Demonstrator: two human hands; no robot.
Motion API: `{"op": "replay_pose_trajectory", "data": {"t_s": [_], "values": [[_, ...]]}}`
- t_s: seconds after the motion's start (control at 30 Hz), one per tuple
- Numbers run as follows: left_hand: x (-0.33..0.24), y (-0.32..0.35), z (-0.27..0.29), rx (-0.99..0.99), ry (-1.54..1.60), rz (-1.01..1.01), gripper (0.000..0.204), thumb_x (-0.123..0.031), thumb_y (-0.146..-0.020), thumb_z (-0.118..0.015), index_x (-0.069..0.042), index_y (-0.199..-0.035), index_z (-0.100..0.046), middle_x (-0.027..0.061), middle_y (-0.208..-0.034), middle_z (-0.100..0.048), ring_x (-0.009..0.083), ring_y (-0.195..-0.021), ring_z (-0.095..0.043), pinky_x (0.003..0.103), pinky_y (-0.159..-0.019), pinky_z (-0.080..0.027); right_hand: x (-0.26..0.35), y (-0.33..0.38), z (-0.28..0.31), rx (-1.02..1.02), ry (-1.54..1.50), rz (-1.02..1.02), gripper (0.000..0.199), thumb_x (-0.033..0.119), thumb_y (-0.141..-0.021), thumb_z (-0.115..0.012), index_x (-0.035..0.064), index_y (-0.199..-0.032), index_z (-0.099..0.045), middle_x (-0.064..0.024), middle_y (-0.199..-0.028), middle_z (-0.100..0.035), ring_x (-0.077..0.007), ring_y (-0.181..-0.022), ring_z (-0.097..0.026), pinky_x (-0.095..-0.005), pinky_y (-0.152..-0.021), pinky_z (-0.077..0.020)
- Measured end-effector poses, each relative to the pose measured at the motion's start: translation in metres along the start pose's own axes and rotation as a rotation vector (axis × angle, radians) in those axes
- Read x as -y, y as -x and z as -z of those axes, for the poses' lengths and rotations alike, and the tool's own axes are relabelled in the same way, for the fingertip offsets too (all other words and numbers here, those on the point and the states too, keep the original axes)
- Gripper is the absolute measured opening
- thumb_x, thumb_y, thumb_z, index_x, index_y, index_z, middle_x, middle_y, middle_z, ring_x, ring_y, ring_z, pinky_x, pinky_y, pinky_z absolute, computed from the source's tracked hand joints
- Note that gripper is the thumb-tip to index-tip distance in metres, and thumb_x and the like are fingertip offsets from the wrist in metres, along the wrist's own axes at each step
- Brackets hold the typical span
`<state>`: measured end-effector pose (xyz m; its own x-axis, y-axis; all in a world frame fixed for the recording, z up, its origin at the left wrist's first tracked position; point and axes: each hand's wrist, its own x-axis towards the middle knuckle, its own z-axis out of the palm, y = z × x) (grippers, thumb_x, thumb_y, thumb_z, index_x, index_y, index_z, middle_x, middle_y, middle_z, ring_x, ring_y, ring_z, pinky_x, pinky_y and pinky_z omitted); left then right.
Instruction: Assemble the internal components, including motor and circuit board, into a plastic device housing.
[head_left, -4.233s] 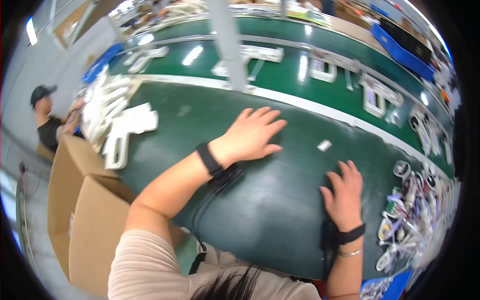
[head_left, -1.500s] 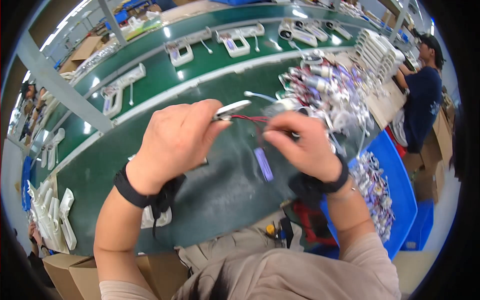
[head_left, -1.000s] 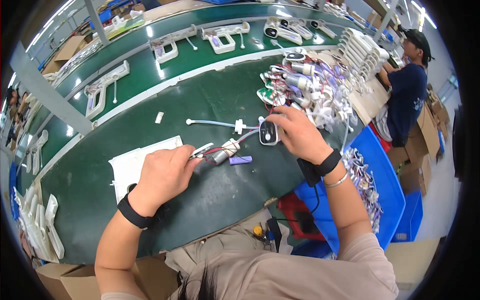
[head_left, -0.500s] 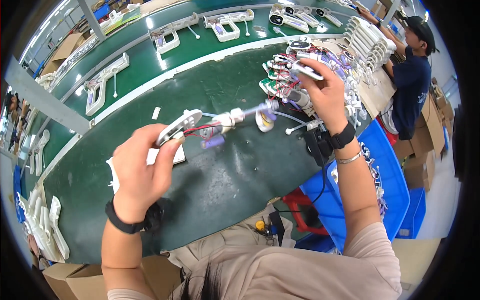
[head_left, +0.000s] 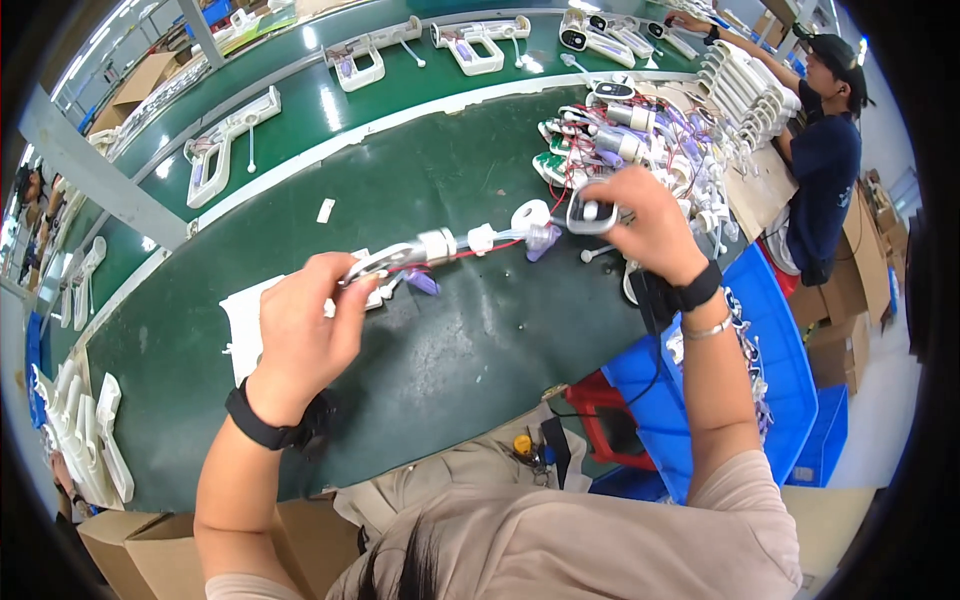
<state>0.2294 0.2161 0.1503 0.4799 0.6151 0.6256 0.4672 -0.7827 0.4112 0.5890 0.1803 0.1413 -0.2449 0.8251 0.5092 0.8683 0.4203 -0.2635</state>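
My left hand (head_left: 305, 325) is closed, pinching a pale rounded disc-like part (head_left: 385, 260) between thumb and fingers. From it a wired assembly (head_left: 436, 246) of clear tube, white collars, red wires and purple pieces stretches across to my right. My right hand (head_left: 650, 225), slightly blurred, grips a small display panel (head_left: 592, 212) with a dark face and a pale rim. The assembly hangs above the green table (head_left: 450, 350) between both hands. White housing parts (head_left: 245, 320) lie beside and partly behind my left hand.
A heap of similar wired assemblies (head_left: 625, 145) lies at the back right. White handled housings (head_left: 480, 50) sit along the far green strip. A blue bin (head_left: 790, 360) stands at the right, white shells (head_left: 85, 430) at the left. A co-worker (head_left: 825, 170) is at far right.
My right hand has come down toward me, and its panel now shows its dark face. The disc in my left hand has tilted flatter, and the assembly between the hands hangs straighter.
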Motion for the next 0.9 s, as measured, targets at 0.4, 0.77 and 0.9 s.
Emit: {"op": "replay_pose_trajectory", "data": {"t_s": [0.4,0.77,0.9], "values": [[0.008,0.021,-0.004,0.025,0.081,-0.005,0.011,-0.006,-0.081,-0.069,-0.001,-0.087,-0.061,0.0088,-0.069,-0.064,0.0198,-0.055,-0.060,0.028,-0.052,-0.047,0.014,-0.013,0.000,0.268,-0.059,0.061,0.028,0.006,-0.077,-0.067,0.0034,-0.105,-0.062,-0.0127,-0.103,-0.061,-0.0325,-0.098,-0.058,-0.0389,-0.086,-0.0472],[0.012,0.011,-0.006,-0.074,0.186,0.241,0.010,-0.006,-0.087,-0.065,0.002,-0.092,-0.060,0.0065,-0.074,-0.065,0.0125,-0.061,-0.059,0.024,-0.059,-0.047,-0.019,-0.069,-0.038,0.285,-0.315,-0.255,0.015,0.014,-0.083,-0.062,0.0065,-0.095,-0.067,-0.0168,-0.086,-0.066,-0.0353,-0.080,-0.063,-0.0426,-0.071,-0.0503],[0.010,-0.005,-0.005,-0.097,0.261,0.187,0.015,-0.011,-0.093,-0.059,0.004,-0.094,-0.057,0.0054,-0.076,-0.062,0.0083,-0.060,-0.056,0.021,-0.056,-0.045,-0.023,-0.066,-0.052,0.325,0.176,-0.037,0.019,0.017,-0.084,-0.064,0.0048,-0.098,-0.068,-0.0147,-0.080,-0.067,-0.0288,-0.072,-0.066,-0.0381,-0.067,-0.0511]]}}
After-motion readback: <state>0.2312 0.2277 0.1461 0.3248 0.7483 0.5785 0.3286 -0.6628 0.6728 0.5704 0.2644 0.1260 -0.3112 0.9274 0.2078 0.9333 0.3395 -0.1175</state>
